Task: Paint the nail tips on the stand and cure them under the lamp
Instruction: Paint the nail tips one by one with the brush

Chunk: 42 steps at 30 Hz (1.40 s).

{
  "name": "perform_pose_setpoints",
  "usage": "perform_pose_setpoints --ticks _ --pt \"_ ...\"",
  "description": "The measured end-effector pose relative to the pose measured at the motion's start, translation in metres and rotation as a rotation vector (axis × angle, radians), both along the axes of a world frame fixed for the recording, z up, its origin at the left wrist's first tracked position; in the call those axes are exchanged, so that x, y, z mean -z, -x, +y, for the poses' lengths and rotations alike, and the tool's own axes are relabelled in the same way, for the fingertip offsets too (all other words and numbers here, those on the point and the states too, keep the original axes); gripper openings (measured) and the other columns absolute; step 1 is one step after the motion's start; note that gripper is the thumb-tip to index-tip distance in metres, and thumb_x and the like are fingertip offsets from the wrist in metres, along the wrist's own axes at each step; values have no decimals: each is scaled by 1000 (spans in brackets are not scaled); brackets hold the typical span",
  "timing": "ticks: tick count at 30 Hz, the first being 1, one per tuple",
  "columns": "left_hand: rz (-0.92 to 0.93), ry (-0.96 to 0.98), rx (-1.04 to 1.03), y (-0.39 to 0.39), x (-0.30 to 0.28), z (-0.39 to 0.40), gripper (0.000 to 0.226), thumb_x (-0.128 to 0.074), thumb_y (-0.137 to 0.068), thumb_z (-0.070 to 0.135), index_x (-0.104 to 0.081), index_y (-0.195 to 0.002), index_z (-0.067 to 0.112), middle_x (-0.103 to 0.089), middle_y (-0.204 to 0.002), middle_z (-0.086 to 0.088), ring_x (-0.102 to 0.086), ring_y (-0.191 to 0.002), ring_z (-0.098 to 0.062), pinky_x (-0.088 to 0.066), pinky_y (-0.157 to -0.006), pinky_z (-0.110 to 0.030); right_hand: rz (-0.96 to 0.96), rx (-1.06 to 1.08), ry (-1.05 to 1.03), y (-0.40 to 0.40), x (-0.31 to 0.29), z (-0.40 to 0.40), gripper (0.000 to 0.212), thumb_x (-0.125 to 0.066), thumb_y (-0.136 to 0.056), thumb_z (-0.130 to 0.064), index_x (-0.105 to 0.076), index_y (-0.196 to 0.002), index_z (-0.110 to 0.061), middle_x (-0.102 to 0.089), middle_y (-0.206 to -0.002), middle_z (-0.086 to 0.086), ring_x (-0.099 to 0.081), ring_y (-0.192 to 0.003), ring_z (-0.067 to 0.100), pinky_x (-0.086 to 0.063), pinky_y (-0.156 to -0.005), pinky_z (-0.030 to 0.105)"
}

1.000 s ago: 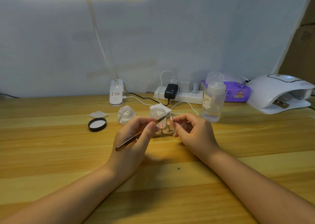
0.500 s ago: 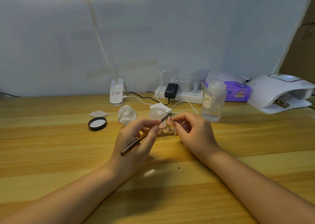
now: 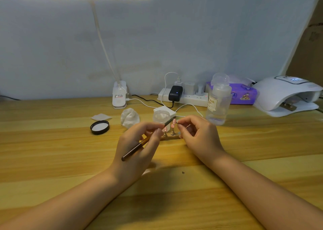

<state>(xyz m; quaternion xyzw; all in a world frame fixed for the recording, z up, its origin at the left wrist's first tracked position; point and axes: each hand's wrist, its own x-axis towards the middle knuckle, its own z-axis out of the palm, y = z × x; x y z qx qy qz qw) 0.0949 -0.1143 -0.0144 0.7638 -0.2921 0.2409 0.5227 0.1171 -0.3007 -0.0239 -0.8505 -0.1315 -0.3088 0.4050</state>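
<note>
Nail tips (image 3: 169, 126) stand at table centre, brush (image 3: 145, 141) now raised onto the 12 o'clock tip by the gripping left hand (image 3: 138, 145), right hand (image 3: 197, 135) pinching its post: painting under way

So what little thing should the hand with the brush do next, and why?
Probably stroke the brush tip down the pink nail tip. The left hand grips the brush with its tip at that nail, the right hand pinches beside it on the stand, and the curing lamp sits far right, so painting likely comes first.
</note>
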Motion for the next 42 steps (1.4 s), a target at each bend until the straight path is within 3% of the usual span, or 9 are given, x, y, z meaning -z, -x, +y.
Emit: perform_pose_setpoints --ticks 4,8,13,17,20,23,31,36,42 --pt "12 -42 5 -1 1 1 29 -54 -86 35 -73 -98 16 -72 -87 5 -65 -84 -10 -41 -73 -9 12 -1 0 -1 0 0 12 -67 -86 -6 -70 -95 -13 -66 -82 -1 -61 -70 8 -50 -62 18" --pt "35 -7 6 0 1 2 27 -51 -82 34 -71 -86 16 -69 -75 8 -64 -78 -12 -42 -68 -11 7 -4 -2 -1 1 -1 13 -66 -86 -6 -70 -95 -15 -65 -79 -5 -60 -69 7 -49 -61 16" --pt "59 59 -1 -1 1 0 19 -55 -90 30 -69 -97 19 -72 -82 10 -67 -84 -5 -44 -70 -9 15 -19 -20 -1 1 -1 12 -68 -85 -7 -70 -94 -16 -62 -76 -10 -59 -69 6 -46 -59 10" --pt "119 73 44 -2 2 0 14 -58 -90 21 -70 -98 21 -73 -86 9 -68 -87 -5 -45 -73 -9 36 -36 -41 -1 1 -1 12 -67 -86 -7 -70 -95 -14 -67 -81 -1 -64 -72 11 -54 -66 27" --pt "96 55 60 -2 2 2 15 -58 -87 28 -70 -90 19 -71 -80 8 -66 -80 -8 -44 -70 -12 40 -41 -52 0 2 -1 12 -67 -86 -6 -70 -95 -13 -68 -83 2 -66 -75 16 -55 -68 36" --pt "88 76 64 -1 3 3 23 -51 -85 34 -68 -86 19 -69 -76 7 -65 -76 -8 -46 -69 -17 49 -36 -62 0 2 -2 13 -66 -87 -7 -70 -96 -13 -69 -84 2 -67 -76 15 -56 -70 36" --pt "154 118 79 -4 5 -1 11 -60 -92 23 -69 -99 22 -73 -87 9 -67 -87 -2 -45 -73 -7 67 -55 -86 0 2 -1 14 -67 -86 -7 -70 -96 -16 -69 -81 0 -67 -74 13 -56 -68 33" --pt "135 117 109 -2 4 3 22 -54 -87 34 -70 -90 19 -72 -83 1 -68 -83 -11 -50 -73 -19 69 -62 -72 1 1 -1 14 -66 -87 -7 -69 -97 -16 -69 -83 -1 -67 -75 12 -57 -68 32" --pt "136 156 61 -5 6 1 15 -58 -91 28 -67 -96 17 -73 -84 4 -68 -83 -7 -48 -72 -13 65 -63 -89 0 2 -1 12 -66 -87 -8 -69 -95 -16 -69 -81 -1 -67 -74 12 -56 -66 31"
